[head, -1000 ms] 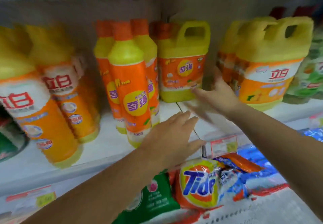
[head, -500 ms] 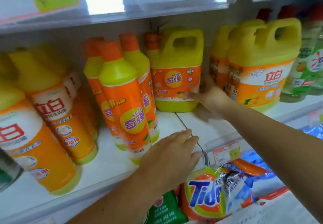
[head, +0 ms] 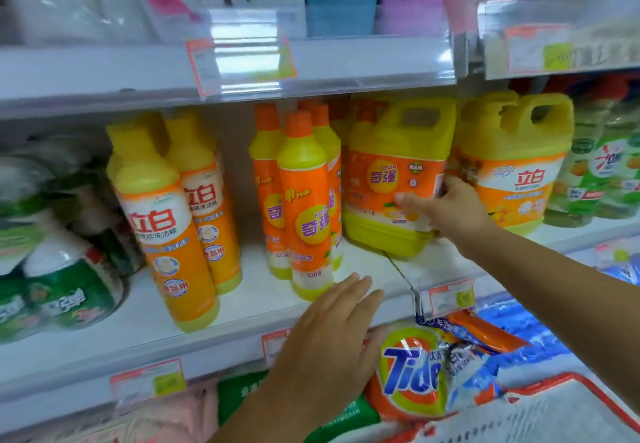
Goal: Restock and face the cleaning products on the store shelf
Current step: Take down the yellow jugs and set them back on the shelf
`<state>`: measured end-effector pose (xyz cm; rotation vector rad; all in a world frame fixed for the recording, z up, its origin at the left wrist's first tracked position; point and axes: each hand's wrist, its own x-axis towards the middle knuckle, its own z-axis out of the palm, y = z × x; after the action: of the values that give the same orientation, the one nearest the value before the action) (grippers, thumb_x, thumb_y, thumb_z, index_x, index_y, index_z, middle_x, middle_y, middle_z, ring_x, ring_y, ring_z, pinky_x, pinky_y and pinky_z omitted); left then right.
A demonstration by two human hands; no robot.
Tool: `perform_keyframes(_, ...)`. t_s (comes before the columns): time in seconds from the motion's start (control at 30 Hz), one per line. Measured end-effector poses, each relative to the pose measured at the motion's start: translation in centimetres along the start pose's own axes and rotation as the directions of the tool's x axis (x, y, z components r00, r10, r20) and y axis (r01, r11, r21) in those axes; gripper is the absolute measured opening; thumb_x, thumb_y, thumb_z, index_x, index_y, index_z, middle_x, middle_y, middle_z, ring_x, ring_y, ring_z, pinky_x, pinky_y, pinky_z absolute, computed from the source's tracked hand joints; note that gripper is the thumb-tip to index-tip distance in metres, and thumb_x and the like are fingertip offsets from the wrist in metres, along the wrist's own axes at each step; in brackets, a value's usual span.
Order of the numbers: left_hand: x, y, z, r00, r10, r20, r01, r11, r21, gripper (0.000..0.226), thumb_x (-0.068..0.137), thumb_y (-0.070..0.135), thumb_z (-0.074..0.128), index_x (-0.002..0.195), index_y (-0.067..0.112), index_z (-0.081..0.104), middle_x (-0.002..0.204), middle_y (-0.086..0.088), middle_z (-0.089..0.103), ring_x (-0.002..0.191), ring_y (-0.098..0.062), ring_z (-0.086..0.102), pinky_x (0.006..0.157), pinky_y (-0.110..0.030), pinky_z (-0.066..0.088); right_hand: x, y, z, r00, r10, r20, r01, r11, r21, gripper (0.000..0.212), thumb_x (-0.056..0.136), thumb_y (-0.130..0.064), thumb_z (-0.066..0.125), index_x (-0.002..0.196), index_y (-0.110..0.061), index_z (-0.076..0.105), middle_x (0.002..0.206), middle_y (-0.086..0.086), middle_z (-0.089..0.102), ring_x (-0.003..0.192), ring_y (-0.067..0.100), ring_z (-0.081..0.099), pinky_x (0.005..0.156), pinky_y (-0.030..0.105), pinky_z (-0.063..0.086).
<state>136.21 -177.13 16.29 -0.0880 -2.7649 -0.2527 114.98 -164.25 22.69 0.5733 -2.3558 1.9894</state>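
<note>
A yellow handled jug with an orange label stands in the middle of the white shelf, tilted slightly. My right hand grips its right side, thumb across the front label and fingers round the edge. My left hand lies flat with straight fingers over the shelf's front edge and holds nothing. Just left of the jug stands a cluster of slim yellow-orange bottles. Further left are taller orange bottles.
A second yellow jug stands close on the right, with green bottles beyond it. Green-and-white packs fill the far left. A Tide bag lies below the shelf edge. The upper shelf hangs low overhead.
My right hand moved from beside the jug's base up onto its right side and took hold; the jug now sits further forward. My left hand stays at the shelf edge. The view tilted upward.
</note>
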Motion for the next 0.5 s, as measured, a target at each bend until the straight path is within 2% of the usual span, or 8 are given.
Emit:
perform_keyframes(0.03, -0.2, 0.2, -0.3, 1.000, -0.011, -0.001, 0.011, 1.000, -0.022, 0.060, 0.096, 0.056, 0.024, 0.152, 0.033, 0.031, 0.159, 0.017, 0.025, 0.146, 0.001, 0.016, 0.112, -0.018, -0.002, -0.8, -0.7, -0.8, 0.999, 0.016, 0.033, -0.016, 1.000, 0.018, 0.047, 0.073, -0.026, 0.085, 0.114, -0.015, 0.064, 0.102, 0.002, 0.074, 0.081, 0.012, 0.070, 0.062, 0.024, 0.054)
perform_keyframes(0.07, -0.5, 0.4, -0.6, 0.999, -0.031, 0.011, 0.031, 0.999, -0.045, 0.061, 0.098, 0.057, 0.025, 0.155, 0.035, 0.021, 0.162, 0.019, 0.013, 0.147, 0.003, 0.003, 0.107, -0.013, -0.012, -1.5, -1.2, -1.5, 0.997, 0.036, 0.068, -0.038, 0.999, 0.025, 0.048, 0.073, -0.028, 0.085, 0.115, -0.015, 0.064, 0.100, 0.002, 0.075, 0.082, 0.016, 0.072, 0.065, 0.029, 0.057)
perform_keyframes(0.17, -1.8, 1.4, -1.6, 0.997, -0.074, 0.006, 0.074, 0.996, -0.038, 0.060, 0.102, 0.052, 0.032, 0.156, 0.038, 0.009, 0.163, 0.020, 0.002, 0.148, 0.002, -0.004, 0.101, -0.008, -0.019, -4.3, -2.4, -3.6, 0.978, 0.106, 0.179, -0.102, 0.994, -0.029, 0.039, 0.075, -0.032, 0.082, 0.108, -0.020, 0.067, 0.092, -0.001, 0.078, 0.085, 0.024, 0.074, 0.079, 0.049, 0.059)
perform_keyframes(0.23, -2.8, 2.1, -2.6, 0.992, -0.118, 0.043, 0.121, 0.991, -0.064, 0.063, 0.101, 0.053, 0.035, 0.156, 0.037, 0.009, 0.163, 0.019, 0.003, 0.148, 0.000, 0.000, 0.109, -0.012, -0.011, -6.7, -3.1, -4.8, 0.969, 0.110, 0.223, -0.102, 0.994, -0.048, 0.038, 0.073, -0.032, 0.082, 0.107, -0.020, 0.068, 0.092, 0.000, 0.078, 0.084, 0.024, 0.075, 0.079, 0.050, 0.059)
perform_keyframes(0.33, -4.2, 3.1, -3.9, 0.963, -0.250, 0.104, 0.269, 0.927, -0.262, 0.073, 0.096, 0.057, 0.047, 0.156, 0.036, 0.010, 0.163, 0.017, 0.012, 0.147, -0.004, 0.014, 0.119, -0.024, 0.013, -10.7, -4.5, -6.5, 0.968, 0.084, 0.237, -0.081, 0.996, -0.019, 0.050, 0.066, -0.031, 0.082, 0.112, -0.020, 0.065, 0.094, -0.002, 0.077, 0.080, 0.018, 0.075, 0.064, 0.038, 0.059)
perform_keyframes(0.4, -5.1, 4.2, -5.2, 0.928, -0.332, 0.168, 0.369, 0.757, -0.539, 0.079, 0.089, 0.054, 0.062, 0.154, 0.038, 0.019, 0.158, 0.013, 0.028, 0.141, -0.007, 0.034, 0.116, -0.034, 0.034, -13.7, -5.4, -7.5, 0.959, 0.082, 0.273, -0.089, 0.996, 0.013, 0.058, 0.060, -0.037, 0.086, 0.111, -0.020, 0.066, 0.098, 0.000, 0.077, 0.082, 0.020, 0.075, 0.059, 0.034, 0.056)
perform_keyframes(0.47, -6.0, 5.0, -6.5, 0.898, -0.335, 0.286, 0.423, 0.473, -0.773, 0.070, 0.084, 0.038, 0.074, 0.142, 0.043, 0.035, 0.143, 0.012, 0.051, 0.122, -0.004, 0.056, 0.096, -0.026, 0.050, -16.8, -5.8, -8.3, 0.941, 0.086, 0.326, -0.102, 0.994, 0.031, 0.079, 0.045, -0.050, 0.094, 0.113, -0.020, 0.066, 0.103, 0.003, 0.076, 0.088, 0.024, 0.075, 0.062, 0.035, 0.057)
perform_keyframes(0.5, -6.7, 5.4, -7.1, 0.882, -0.293, 0.369, 0.456, 0.335, -0.824, 0.064, 0.083, 0.027, 0.077, 0.134, 0.044, 0.042, 0.132, 0.011, 0.062, 0.112, -0.004, 0.063, 0.087, -0.024, 0.054, -18.5, -5.8, -8.3, 0.928, 0.091, 0.360, -0.114, 0.993, 0.042, 0.091, 0.036, -0.055, 0.094, 0.115, -0.019, 0.066, 0.104, 0.004, 0.076, 0.090, 0.025, 0.075, 0.062, 0.034, 0.058)
